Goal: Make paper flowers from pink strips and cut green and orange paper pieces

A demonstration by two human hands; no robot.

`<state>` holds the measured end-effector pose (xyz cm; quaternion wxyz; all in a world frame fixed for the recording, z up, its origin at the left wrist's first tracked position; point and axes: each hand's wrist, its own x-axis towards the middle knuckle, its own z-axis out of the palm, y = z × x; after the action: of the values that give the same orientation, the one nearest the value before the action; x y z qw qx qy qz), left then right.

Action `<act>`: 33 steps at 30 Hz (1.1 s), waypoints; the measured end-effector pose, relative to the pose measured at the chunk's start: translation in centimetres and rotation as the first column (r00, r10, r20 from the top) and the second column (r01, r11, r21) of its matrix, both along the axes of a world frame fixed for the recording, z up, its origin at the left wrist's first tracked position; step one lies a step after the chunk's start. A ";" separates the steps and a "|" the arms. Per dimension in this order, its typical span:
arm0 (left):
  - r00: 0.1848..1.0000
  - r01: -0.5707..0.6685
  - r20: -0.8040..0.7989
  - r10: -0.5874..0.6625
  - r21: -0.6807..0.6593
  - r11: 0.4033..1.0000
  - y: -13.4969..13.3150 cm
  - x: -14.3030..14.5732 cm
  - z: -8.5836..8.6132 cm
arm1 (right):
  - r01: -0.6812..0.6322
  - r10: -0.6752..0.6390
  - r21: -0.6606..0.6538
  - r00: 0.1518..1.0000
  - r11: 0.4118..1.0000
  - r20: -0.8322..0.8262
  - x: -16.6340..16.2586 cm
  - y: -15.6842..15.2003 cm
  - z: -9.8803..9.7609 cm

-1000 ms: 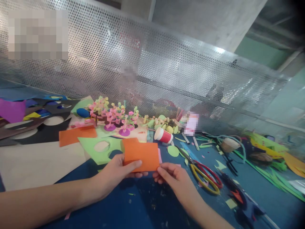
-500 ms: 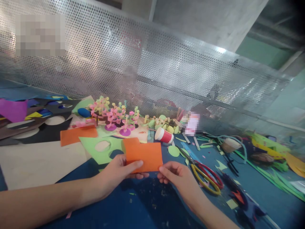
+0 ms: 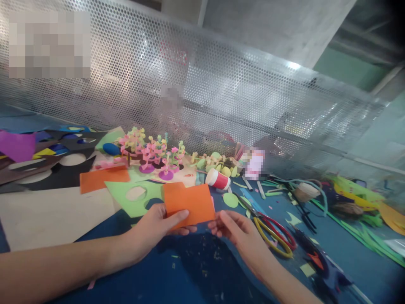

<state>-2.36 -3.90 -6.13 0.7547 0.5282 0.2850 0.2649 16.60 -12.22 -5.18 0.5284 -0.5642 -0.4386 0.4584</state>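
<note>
My left hand (image 3: 161, 221) is closed on a folded-looking orange craft sheet (image 3: 191, 202), thumb on the front face and fingers beneath. At the sheet's lower right corner, my right hand (image 3: 236, 226) has its thumb and fingertips pinched on the edge. A thin pink sliver shows behind the sheet's right side. Just behind it lies a light green sheet (image 3: 122, 196) with round holes cut out. Scissors (image 3: 274, 236) with red and yellow handles rest to the right of my right hand.
Pink and yellow paper flowers (image 3: 152, 154) on purple discs stand at the back, beside a tipped red-and-white cup (image 3: 218, 180). Another orange piece (image 3: 104, 179) lies left. A glue gun (image 3: 325, 261) is at right. Behind the table runs a perforated metal panel (image 3: 215, 84).
The orange sheet has tilted slightly, its right side rising a little. My right hand has shifted slightly at the corner, while my left hand keeps its grip.
</note>
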 end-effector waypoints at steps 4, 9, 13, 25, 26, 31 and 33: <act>1.000 0.029 0.002 -0.029 0.020 0.999 0.0 0.0 -0.1 | -0.007 0.008 -0.017 0.997 1.000 0.073 0.0 0.1 0.1; 1.000 0.027 -0.012 -0.027 0.025 0.999 0.0 0.0 -0.2 | -0.005 0.007 -0.025 0.997 1.000 0.076 -0.1 0.1 0.3; 1.000 0.018 -0.013 -0.018 0.022 1.000 0.1 0.0 -0.2 | -0.014 0.017 -0.032 0.997 0.999 0.082 0.1 0.0 0.3; 0.997 0.079 0.013 -0.081 0.111 0.991 0.0 -0.1 -0.1 | 0.007 -0.001 -0.039 0.987 0.999 0.161 0.1 -0.1 0.3; 0.996 0.084 0.013 -0.086 0.116 0.990 0.0 -0.2 -0.2 | -0.002 0.007 -0.032 0.985 0.999 0.174 0.1 -0.2 0.3; 0.997 0.072 -0.011 -0.071 0.128 0.989 0.0 -0.1 -0.2 | -0.004 0.006 -0.008 0.968 1.000 0.250 0.0 -0.4 0.3; 0.998 0.060 -0.023 -0.057 0.113 0.992 -0.1 -0.1 -0.1 | 0.003 -0.004 0.004 0.965 1.000 0.261 0.0 -0.4 0.3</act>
<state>-2.47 -3.96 -6.27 0.7280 0.5810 0.2615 0.2531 16.55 -12.64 -4.85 0.4681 -0.6195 -0.5039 0.3785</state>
